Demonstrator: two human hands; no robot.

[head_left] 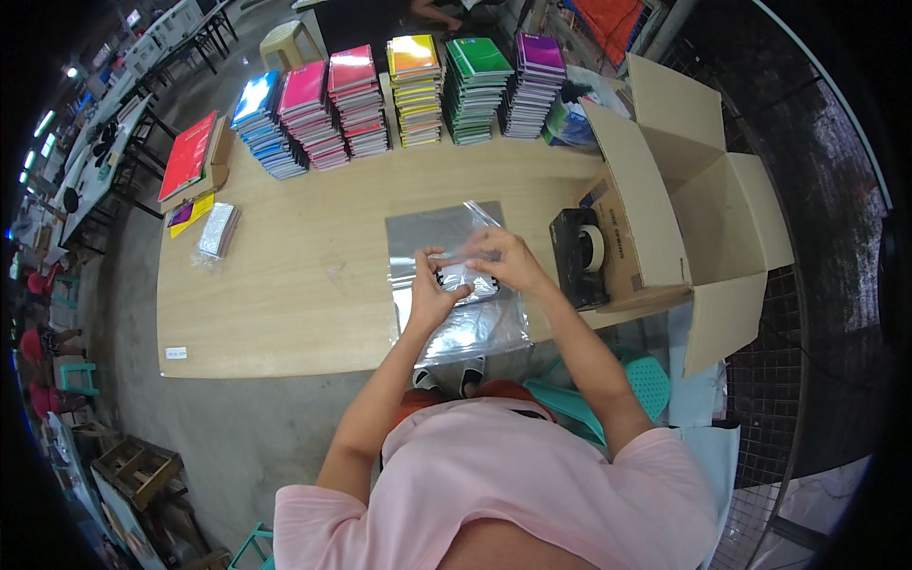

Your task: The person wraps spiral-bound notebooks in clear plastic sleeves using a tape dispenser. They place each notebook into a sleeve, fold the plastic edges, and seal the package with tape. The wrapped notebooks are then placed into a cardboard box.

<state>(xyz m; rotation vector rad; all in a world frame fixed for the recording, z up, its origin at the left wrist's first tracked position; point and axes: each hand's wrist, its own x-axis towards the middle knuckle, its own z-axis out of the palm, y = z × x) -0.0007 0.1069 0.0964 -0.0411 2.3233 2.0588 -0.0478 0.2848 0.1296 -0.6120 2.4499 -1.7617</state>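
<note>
My left hand [429, 290] and my right hand [508, 261] meet over a clear plastic bag [470, 328] lying near the front edge of the wooden table [285, 294]. Both hands pinch the bag's upper part, where a small dark item with a spiral edge [454, 282] shows between the fingers. More flat clear bags [427, 233] lie stacked just behind. Whether the dark item is inside the bag is hard to tell.
A black tape dispenser [579, 256] stands to the right, beside an open cardboard box [684, 199]. Stacks of coloured notebooks [399, 95] line the table's far edge. A red book [187, 157] and a small bag pile [217, 231] lie at left. A green plastic chair [646, 380] is underneath.
</note>
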